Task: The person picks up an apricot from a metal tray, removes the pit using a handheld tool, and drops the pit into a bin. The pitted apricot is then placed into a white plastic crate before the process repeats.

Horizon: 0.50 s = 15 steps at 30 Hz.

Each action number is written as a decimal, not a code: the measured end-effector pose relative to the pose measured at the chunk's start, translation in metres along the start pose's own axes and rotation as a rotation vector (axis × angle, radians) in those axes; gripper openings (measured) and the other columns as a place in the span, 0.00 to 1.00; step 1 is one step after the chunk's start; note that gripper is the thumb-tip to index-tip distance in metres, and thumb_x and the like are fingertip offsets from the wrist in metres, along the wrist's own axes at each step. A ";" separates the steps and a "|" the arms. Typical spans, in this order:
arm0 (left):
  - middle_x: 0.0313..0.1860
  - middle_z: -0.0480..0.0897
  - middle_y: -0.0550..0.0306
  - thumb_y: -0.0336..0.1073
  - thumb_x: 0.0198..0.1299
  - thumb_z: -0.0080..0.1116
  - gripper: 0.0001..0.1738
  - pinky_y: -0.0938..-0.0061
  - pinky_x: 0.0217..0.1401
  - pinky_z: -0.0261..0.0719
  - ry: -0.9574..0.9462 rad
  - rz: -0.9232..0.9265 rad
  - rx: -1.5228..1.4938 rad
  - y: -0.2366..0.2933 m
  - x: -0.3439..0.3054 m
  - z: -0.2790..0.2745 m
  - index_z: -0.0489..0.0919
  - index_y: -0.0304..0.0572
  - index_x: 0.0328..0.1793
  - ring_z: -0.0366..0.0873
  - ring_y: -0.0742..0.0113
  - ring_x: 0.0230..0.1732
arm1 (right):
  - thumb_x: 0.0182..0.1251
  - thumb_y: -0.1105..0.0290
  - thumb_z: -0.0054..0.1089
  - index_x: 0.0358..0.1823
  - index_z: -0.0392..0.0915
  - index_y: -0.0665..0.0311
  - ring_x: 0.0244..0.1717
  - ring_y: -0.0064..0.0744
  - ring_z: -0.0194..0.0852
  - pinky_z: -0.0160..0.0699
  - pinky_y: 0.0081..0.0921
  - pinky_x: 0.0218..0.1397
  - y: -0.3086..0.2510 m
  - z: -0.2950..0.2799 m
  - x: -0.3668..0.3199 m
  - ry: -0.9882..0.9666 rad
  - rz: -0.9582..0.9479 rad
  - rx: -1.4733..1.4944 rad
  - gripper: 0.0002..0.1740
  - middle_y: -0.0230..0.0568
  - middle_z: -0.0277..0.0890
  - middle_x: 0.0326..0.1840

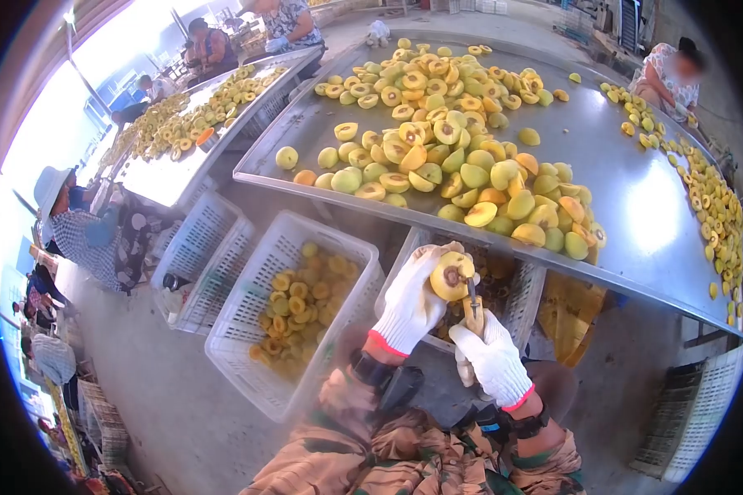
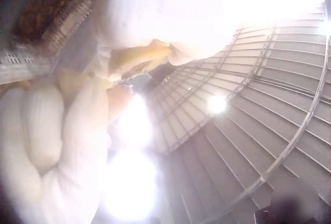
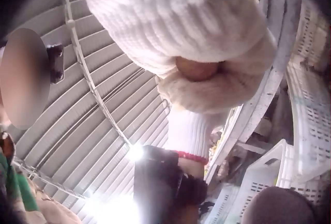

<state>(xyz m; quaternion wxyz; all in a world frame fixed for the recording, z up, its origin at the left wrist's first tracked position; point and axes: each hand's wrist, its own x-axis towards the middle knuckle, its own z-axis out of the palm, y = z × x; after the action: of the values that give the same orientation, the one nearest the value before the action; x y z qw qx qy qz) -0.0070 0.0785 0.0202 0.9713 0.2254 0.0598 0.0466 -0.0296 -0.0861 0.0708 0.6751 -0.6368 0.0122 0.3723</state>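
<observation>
In a white knitted glove, the left hand (image 1: 414, 295) grips a cut yellow fruit half (image 1: 451, 276) with a brown pit area facing up. The gloved right hand (image 1: 494, 356) curls round the wooden handle of a small tool (image 1: 473, 312), whose dark metal tip touches the fruit's cut face. In the right wrist view the rounded handle end (image 3: 196, 69) shows between the right hand's curled fingers (image 3: 217, 94). The left wrist view shows the left hand (image 2: 57, 146) close up with curled fingers, beside a strip of yellow fruit (image 2: 138, 58); glare hides much there.
A metal table (image 1: 636, 272) carries a heap of fruit halves (image 1: 479, 169). Below its edge stand a crate of fruit halves (image 1: 215, 346) and another crate (image 1: 527, 301) under the hands. More crates are stacked left and lower right. Several people sit or stand at tables.
</observation>
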 end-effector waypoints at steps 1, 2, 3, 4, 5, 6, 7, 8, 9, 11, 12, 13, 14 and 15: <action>0.56 0.77 0.45 0.33 0.68 0.54 0.14 0.57 0.64 0.76 0.013 0.048 0.027 -0.004 0.001 0.001 0.72 0.34 0.56 0.76 0.50 0.58 | 0.67 0.64 0.59 0.43 0.67 0.62 0.14 0.21 0.63 0.65 0.22 0.17 0.001 0.001 0.000 -0.023 0.016 0.067 0.13 0.30 0.67 0.20; 0.56 0.77 0.44 0.31 0.67 0.55 0.13 0.57 0.64 0.76 0.026 0.094 0.053 -0.006 0.001 0.002 0.72 0.34 0.55 0.76 0.49 0.58 | 0.66 0.64 0.60 0.42 0.67 0.61 0.14 0.21 0.62 0.64 0.22 0.16 0.002 0.002 -0.001 -0.044 0.033 0.135 0.12 0.30 0.66 0.20; 0.54 0.78 0.45 0.28 0.66 0.55 0.13 0.59 0.63 0.77 0.012 0.144 0.091 -0.006 -0.002 0.008 0.72 0.35 0.55 0.77 0.49 0.57 | 0.67 0.64 0.59 0.41 0.67 0.61 0.13 0.21 0.61 0.63 0.22 0.16 0.004 0.002 -0.001 -0.054 0.042 0.199 0.12 0.29 0.65 0.20; 0.53 0.78 0.45 0.28 0.66 0.55 0.14 0.59 0.63 0.77 0.011 0.169 0.117 -0.008 -0.001 0.008 0.71 0.35 0.56 0.78 0.50 0.57 | 0.67 0.65 0.59 0.40 0.67 0.61 0.13 0.21 0.60 0.61 0.22 0.15 0.007 0.003 0.000 -0.063 0.051 0.261 0.11 0.29 0.65 0.19; 0.53 0.78 0.45 0.28 0.66 0.54 0.14 0.59 0.63 0.77 0.012 0.195 0.142 -0.010 -0.001 0.008 0.71 0.35 0.56 0.78 0.50 0.56 | 0.68 0.65 0.58 0.39 0.67 0.60 0.12 0.21 0.59 0.60 0.22 0.14 0.009 0.003 -0.001 -0.072 0.062 0.323 0.10 0.28 0.65 0.19; 0.53 0.79 0.45 0.28 0.65 0.54 0.14 0.59 0.63 0.77 0.012 0.222 0.168 -0.012 -0.001 0.008 0.71 0.35 0.56 0.78 0.51 0.56 | 0.69 0.65 0.57 0.38 0.68 0.60 0.12 0.20 0.58 0.59 0.21 0.14 0.008 0.000 -0.001 -0.167 0.090 0.395 0.09 0.28 0.64 0.19; 0.52 0.79 0.46 0.27 0.64 0.55 0.15 0.61 0.62 0.77 0.000 0.197 0.169 -0.012 -0.002 0.008 0.71 0.35 0.57 0.78 0.53 0.55 | 0.70 0.65 0.56 0.38 0.69 0.60 0.11 0.20 0.58 0.57 0.20 0.14 0.006 -0.005 0.000 -0.263 0.119 0.466 0.08 0.27 0.63 0.18; 0.52 0.79 0.47 0.27 0.63 0.57 0.16 0.62 0.60 0.78 -0.012 0.173 0.171 -0.009 -0.004 0.009 0.71 0.36 0.57 0.79 0.55 0.54 | 0.71 0.65 0.55 0.37 0.70 0.59 0.11 0.19 0.57 0.55 0.19 0.13 0.004 -0.012 0.001 -0.359 0.146 0.537 0.07 0.26 0.62 0.17; 0.52 0.79 0.48 0.26 0.63 0.58 0.17 0.64 0.59 0.79 -0.024 0.149 0.173 -0.008 -0.006 0.009 0.72 0.36 0.58 0.79 0.56 0.54 | 0.75 0.65 0.49 0.41 0.74 0.62 0.11 0.17 0.55 0.52 0.18 0.13 0.006 -0.020 0.006 -0.456 0.168 0.621 0.08 0.25 0.62 0.18; 0.52 0.79 0.48 0.26 0.62 0.58 0.18 0.63 0.60 0.78 -0.046 0.095 0.128 -0.005 -0.008 0.006 0.72 0.35 0.58 0.79 0.56 0.54 | 0.76 0.64 0.46 0.45 0.75 0.63 0.11 0.16 0.55 0.53 0.18 0.13 0.017 -0.034 0.019 -0.631 0.205 0.810 0.11 0.24 0.62 0.19; 0.52 0.79 0.47 0.26 0.62 0.58 0.18 0.63 0.61 0.78 -0.058 0.070 0.106 -0.004 -0.009 0.005 0.72 0.35 0.58 0.79 0.56 0.55 | 0.77 0.64 0.45 0.48 0.76 0.64 0.11 0.16 0.54 0.53 0.18 0.13 0.022 -0.039 0.025 -0.721 0.223 0.903 0.13 0.24 0.62 0.19; 0.52 0.79 0.46 0.27 0.62 0.57 0.18 0.59 0.62 0.78 -0.048 0.082 0.099 -0.004 -0.009 0.005 0.72 0.35 0.58 0.79 0.54 0.55 | 0.78 0.62 0.43 0.51 0.75 0.66 0.11 0.15 0.54 0.53 0.17 0.14 0.029 -0.043 0.028 -0.775 0.232 0.973 0.16 0.23 0.62 0.19; 0.52 0.79 0.45 0.28 0.61 0.57 0.18 0.55 0.63 0.77 -0.039 0.096 0.093 -0.004 -0.008 0.005 0.71 0.35 0.57 0.78 0.52 0.55 | 0.78 0.62 0.43 0.51 0.75 0.66 0.11 0.15 0.54 0.53 0.17 0.14 0.032 -0.045 0.027 -0.775 0.266 1.015 0.16 0.23 0.62 0.19; 0.52 0.79 0.44 0.28 0.61 0.56 0.18 0.51 0.64 0.77 -0.028 0.112 0.087 -0.002 -0.009 0.004 0.71 0.36 0.57 0.78 0.50 0.56 | 0.78 0.61 0.43 0.51 0.75 0.66 0.11 0.15 0.54 0.53 0.17 0.14 0.036 -0.046 0.026 -0.777 0.302 1.056 0.17 0.23 0.62 0.19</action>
<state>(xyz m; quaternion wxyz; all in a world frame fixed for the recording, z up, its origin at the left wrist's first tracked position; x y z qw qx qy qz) -0.0146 0.0734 0.0238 0.9572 0.2711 0.0353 0.0951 -0.0082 -0.1162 0.0188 0.7919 -0.0320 0.0376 0.6086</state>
